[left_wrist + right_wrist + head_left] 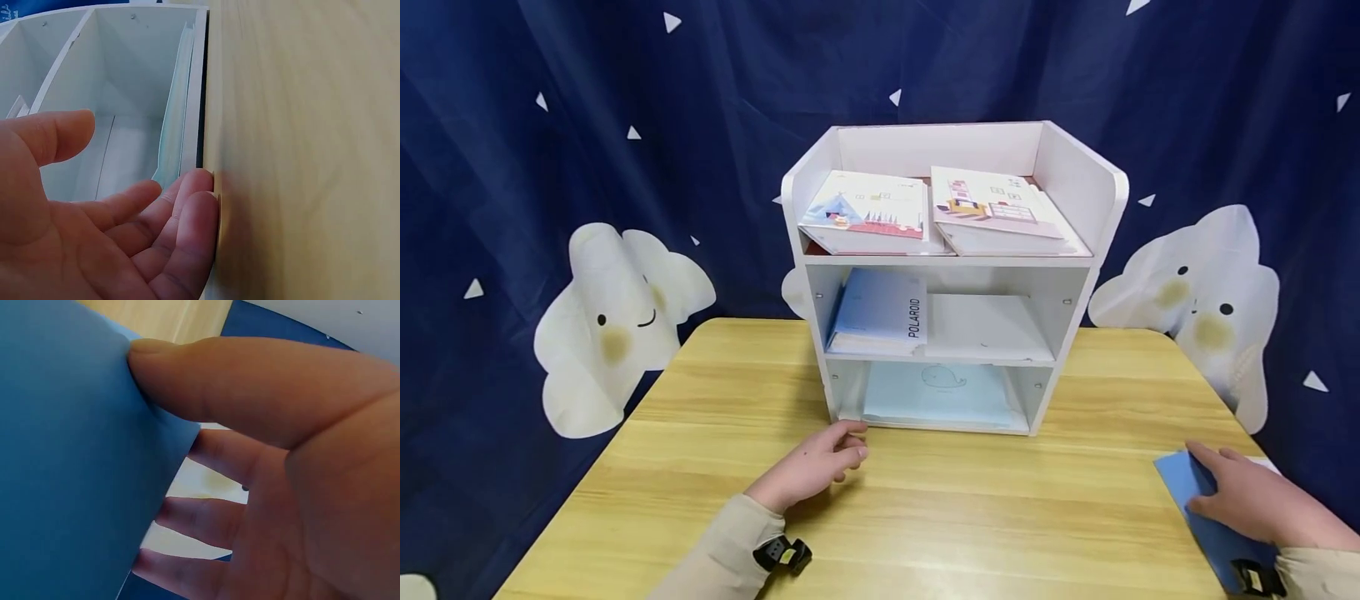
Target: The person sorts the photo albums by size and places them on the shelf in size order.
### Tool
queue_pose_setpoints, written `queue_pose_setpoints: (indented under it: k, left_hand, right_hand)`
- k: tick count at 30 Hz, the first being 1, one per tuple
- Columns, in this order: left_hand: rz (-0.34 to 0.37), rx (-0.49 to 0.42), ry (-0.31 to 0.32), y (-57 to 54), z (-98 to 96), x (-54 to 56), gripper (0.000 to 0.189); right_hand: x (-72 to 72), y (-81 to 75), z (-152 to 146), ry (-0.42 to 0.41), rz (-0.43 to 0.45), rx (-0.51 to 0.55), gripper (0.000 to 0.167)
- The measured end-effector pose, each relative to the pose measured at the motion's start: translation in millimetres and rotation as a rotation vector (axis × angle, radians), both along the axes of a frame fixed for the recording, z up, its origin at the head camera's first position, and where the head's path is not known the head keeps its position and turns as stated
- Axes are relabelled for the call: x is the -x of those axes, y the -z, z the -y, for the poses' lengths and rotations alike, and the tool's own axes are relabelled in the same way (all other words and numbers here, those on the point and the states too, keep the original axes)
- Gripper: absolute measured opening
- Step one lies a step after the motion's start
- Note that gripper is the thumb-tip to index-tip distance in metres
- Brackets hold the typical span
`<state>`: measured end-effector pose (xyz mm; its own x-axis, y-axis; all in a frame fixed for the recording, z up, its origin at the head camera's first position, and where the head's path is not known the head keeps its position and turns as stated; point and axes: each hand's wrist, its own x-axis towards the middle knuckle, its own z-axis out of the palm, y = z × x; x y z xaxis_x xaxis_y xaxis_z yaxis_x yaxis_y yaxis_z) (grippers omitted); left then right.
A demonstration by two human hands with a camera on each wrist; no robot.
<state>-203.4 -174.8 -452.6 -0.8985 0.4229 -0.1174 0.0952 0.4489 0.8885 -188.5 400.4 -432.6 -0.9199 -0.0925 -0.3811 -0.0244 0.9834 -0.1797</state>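
At the right table edge my right hand [1255,500] pinches a blue booklet [1213,537]. In the right wrist view the thumb presses the near side of the blue booklet [75,462], and the other fingers lie behind its edge. My left hand [812,467] is by the lower left front corner of a white shelf unit [940,262], its fingers loosely bent and holding nothing. From the left wrist view, the left fingertips [197,215] lie at the bottom board's front edge, close to a stack of light blue booklets [172,125]. A whale drawing marks the top light blue booklet [940,392].
Two piles of picture books [868,208] lie on the top shelf. The middle shelf holds a blue book lettered POLAROID [880,304] and white books [988,325]. Behind the wooden table [700,433] hangs a dark blue curtain [700,83] with cloud and triangle shapes.
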Motion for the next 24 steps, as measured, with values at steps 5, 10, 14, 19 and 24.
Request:
queue_pose_setpoints:
  k: [5, 10, 14, 19, 24]
  left_hand:
    - [0.006, 0.003, 0.013, 1.9, 2.9, 2.7, 0.051]
    - [0.017, 0.0, 0.02, 1.5, 3.7, 0.8, 0.05]
    - [0.017, -0.005, 0.018, 0.1, 2.8, -1.2, 0.049]
    - [0.007, 0.003, 0.022, -1.0, 2.2, -2.1, 0.048]
    - [0.001, 0.013, 0.03, -0.5, 2.3, -1.7, 0.048]
  right_hand:
    - [-0.7, 1.6, 0.9, 0.004, -0.022, 0.001, 0.103]
    - [-2.3, 1.5, 3.4, 0.012, -0.014, -0.008, 0.103]
    - [-3.3, 1.6, 8.5, 0.005, -0.025, -0.016, 0.102]
    - [-3.9, -1.0, 26.2, -0.025, -0.061, -0.016, 0.1]
    - [-5.0, -5.7, 54.0, -0.071, -0.081, -0.007, 0.099]
